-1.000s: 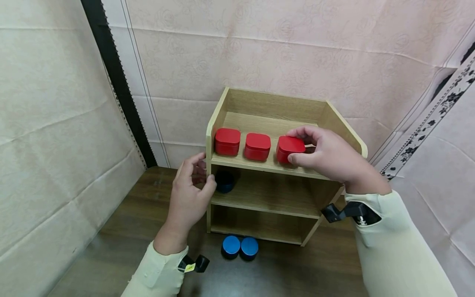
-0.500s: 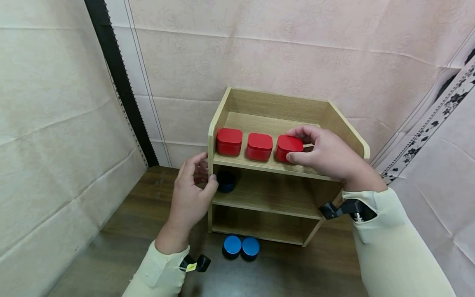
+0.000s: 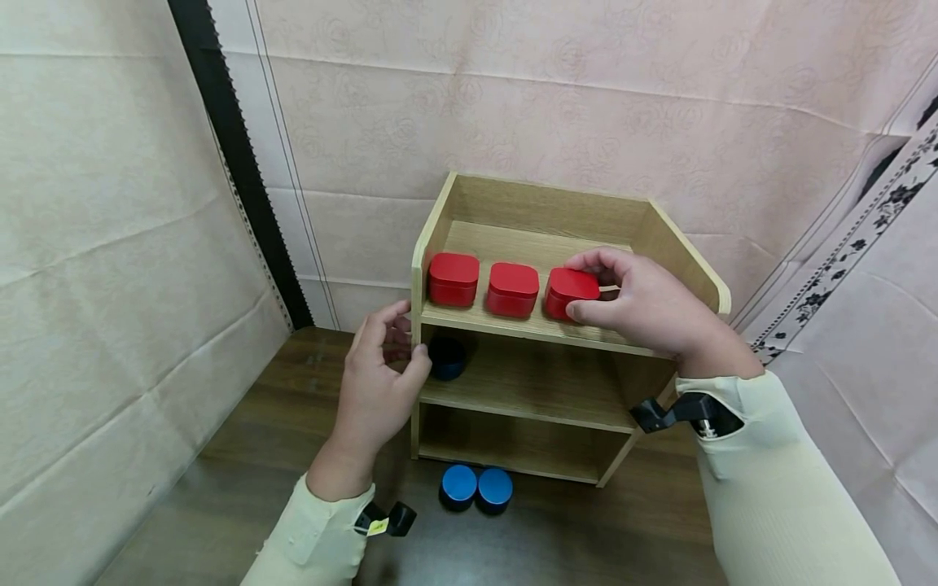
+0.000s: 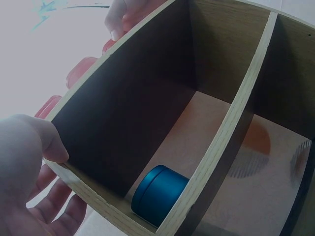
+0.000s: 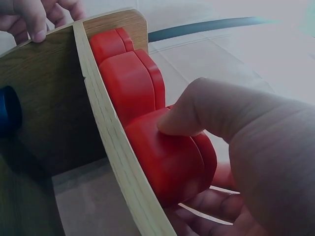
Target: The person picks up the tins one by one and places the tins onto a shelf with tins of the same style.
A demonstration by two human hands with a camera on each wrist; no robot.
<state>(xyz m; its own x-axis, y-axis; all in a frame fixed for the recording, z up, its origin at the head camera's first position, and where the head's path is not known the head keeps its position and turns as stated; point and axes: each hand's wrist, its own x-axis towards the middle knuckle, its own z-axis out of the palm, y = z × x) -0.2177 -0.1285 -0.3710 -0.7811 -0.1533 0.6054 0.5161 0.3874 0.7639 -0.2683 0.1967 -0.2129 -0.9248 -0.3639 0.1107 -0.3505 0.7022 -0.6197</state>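
My right hand pinches a red rounded-square tin with a lid, thumb at its front and fingers behind. It stands at the front of the top level of a small wooden shelf. To its left, in a row, are a middle red tin and a left red tin. My left hand grips the shelf's left side panel; in the left wrist view its thumb lies over the edge, fingers outside. Beside it, a round blue tin sits at the left of the middle level.
Two round tins with blue lids, a left one and a right one, stand side by side on the dark wooden table before the shelf. Pale patterned cloth hangs behind and at both sides.
My right hand has shifted the right red tin slightly left, narrowing its gap to the middle one. The head view has moved a little. In the last half second almost nothing differs.
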